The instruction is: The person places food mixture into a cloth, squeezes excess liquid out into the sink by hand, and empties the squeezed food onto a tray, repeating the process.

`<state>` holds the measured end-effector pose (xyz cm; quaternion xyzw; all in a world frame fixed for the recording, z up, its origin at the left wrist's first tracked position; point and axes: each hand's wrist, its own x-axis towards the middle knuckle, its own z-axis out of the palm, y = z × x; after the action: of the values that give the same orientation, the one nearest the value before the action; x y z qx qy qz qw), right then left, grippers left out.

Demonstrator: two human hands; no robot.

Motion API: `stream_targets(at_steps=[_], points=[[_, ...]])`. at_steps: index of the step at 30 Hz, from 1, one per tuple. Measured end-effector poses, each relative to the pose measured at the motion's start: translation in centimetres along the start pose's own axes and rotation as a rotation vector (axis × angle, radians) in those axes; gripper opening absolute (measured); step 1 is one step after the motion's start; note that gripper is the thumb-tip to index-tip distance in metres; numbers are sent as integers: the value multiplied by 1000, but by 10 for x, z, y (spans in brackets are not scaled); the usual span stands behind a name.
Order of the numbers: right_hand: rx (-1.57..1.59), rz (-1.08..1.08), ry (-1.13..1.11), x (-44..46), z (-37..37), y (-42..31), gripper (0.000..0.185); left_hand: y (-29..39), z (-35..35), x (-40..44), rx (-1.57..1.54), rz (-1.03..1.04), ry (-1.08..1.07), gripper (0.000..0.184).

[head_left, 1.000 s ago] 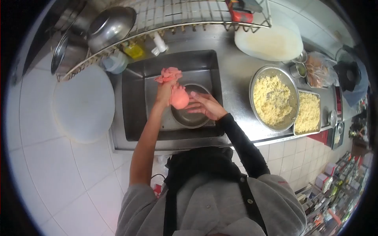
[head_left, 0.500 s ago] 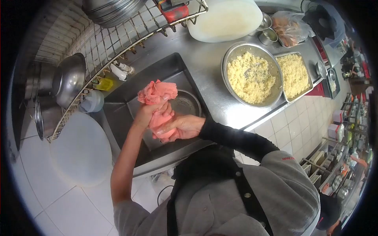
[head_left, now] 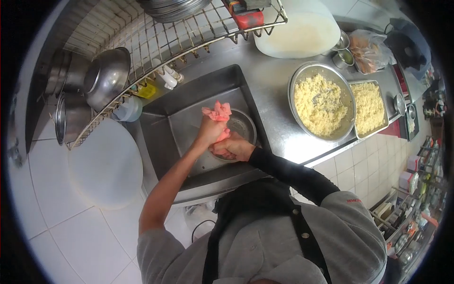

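"Pink cloth (head_left: pixel 217 112) is bunching in soft, crumpled folds above the boxy metal sink (head_left: pixel 175 116). How are the fingers?"

"Curled: the left hand (head_left: pixel 210 131) is gripping its gathered upper part, and the right hand (head_left: pixel 236 147) is clasping it lower down."

"And beneath?"

"A round metal bowl (head_left: pixel 246 125) is sitting in the sink, partly hidden."

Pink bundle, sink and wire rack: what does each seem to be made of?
Pink bundle: probably thin cloth with a matte finish, going by its soft, crumpled folds.
Sink: metal, likely stainless steel, going by its dull grey sheen.
Wire rack: metal wire, perhaps with a pale coating; brown, rust-like patches show along its front edge.
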<state>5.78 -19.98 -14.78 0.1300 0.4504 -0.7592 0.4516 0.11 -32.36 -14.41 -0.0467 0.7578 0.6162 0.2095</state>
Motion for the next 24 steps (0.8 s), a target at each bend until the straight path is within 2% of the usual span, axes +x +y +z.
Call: stream_targets(at_steps=[6, 9, 12, 15, 24], points=[[-59, -2, 110, 32, -23, 19, 17, -36, 6, 28, 196, 111, 97, 17], [-106, -12, 161, 38, -29, 25, 18, -52, 12, 34, 117, 80, 148, 22], [-163, -25, 207, 53, -36, 38, 19, -58, 17, 34, 348, 140, 236, 49], [-153, -31, 253, 58, -39, 45, 22, -58, 22, 35, 196, -47, 243, 51], [-225, -53, 289, 64, -44, 49, 25, -81, 26, 52, 228, -20, 227, 50]])
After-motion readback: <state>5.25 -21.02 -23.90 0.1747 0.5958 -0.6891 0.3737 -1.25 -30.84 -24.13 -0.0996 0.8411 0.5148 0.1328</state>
